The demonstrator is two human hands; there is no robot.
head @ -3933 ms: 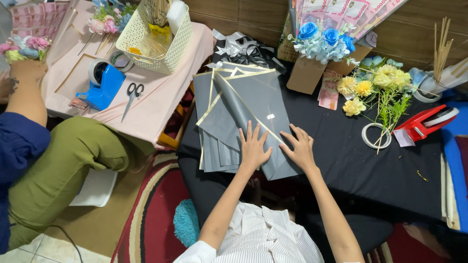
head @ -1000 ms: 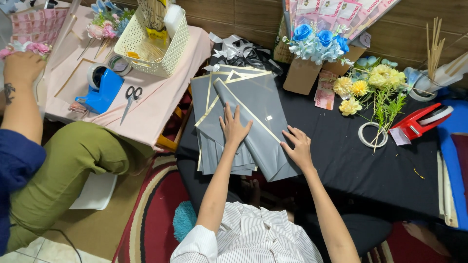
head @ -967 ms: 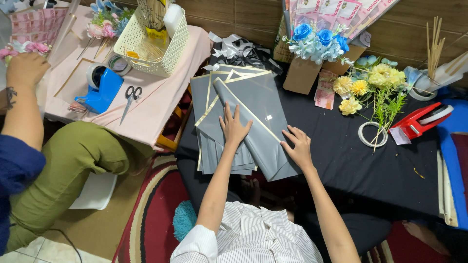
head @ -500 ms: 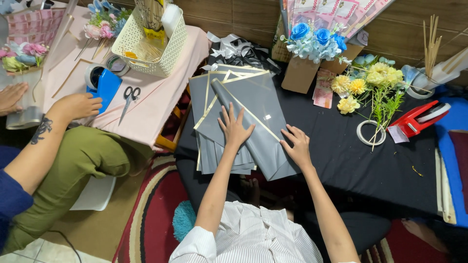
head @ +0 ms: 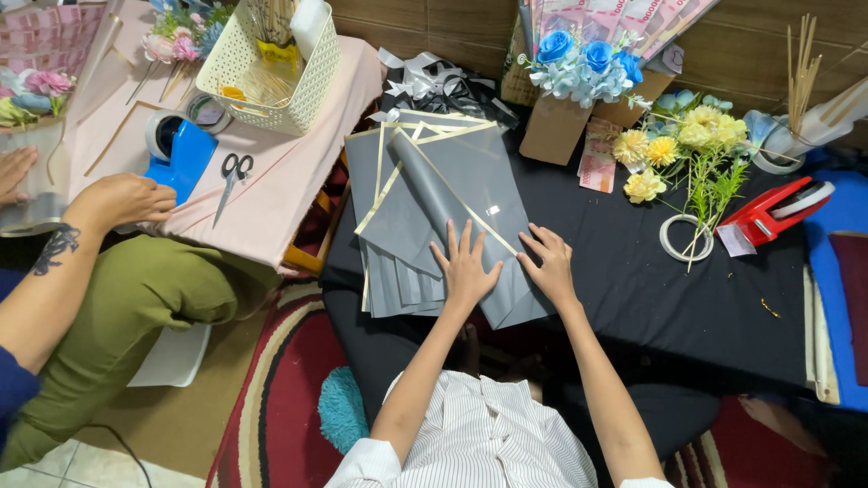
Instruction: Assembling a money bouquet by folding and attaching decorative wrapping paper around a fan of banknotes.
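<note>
Left hand [head: 466, 267]: flat, fingers spread, pressing down on the grey wrapping sheets [head: 434, 203]; it grips nothing.
Right hand [head: 550, 264]: open, palm down, just beside the left, on the lower right edge of the same sheets.
Sheets: stacked with gold edges on the black table [head: 633, 289], fanned out beyond the fingers.
Beyond the right hand: yellow flowers [head: 669, 149], tape ring [head: 685, 238], red tape dispenser [head: 768, 212].
Off to the left: another person's hand [head: 122, 201] by a blue tape dispenser [head: 176, 158] and scissors [head: 233, 176].
</note>
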